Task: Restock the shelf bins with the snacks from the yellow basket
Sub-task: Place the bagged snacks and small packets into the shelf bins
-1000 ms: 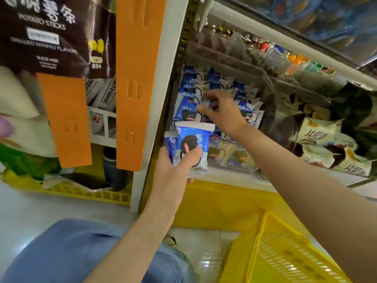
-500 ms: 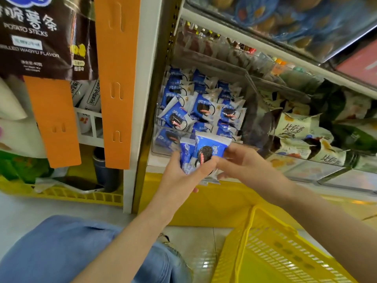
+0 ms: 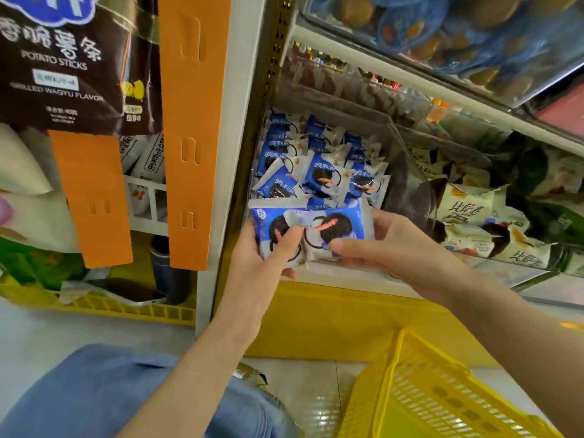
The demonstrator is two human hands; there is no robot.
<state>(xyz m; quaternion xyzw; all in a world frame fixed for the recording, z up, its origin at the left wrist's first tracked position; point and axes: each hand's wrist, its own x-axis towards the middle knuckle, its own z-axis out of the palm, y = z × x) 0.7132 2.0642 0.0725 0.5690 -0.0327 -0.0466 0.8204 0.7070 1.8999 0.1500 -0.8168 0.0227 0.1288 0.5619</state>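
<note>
bare forearms (image 3: pixel 202 368), no sleeves, blue trousers (image 3: pixel 88 393)

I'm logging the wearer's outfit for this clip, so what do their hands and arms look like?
Both forearms are bare, no sleeves in view. The left hand and right hand wear no gloves, rings, watch or bracelet that shows.

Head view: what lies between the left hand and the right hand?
In the head view, the blue cookie packets lie there: the left hand grips one side of the bunch, and the right hand pinches the other side.
</note>
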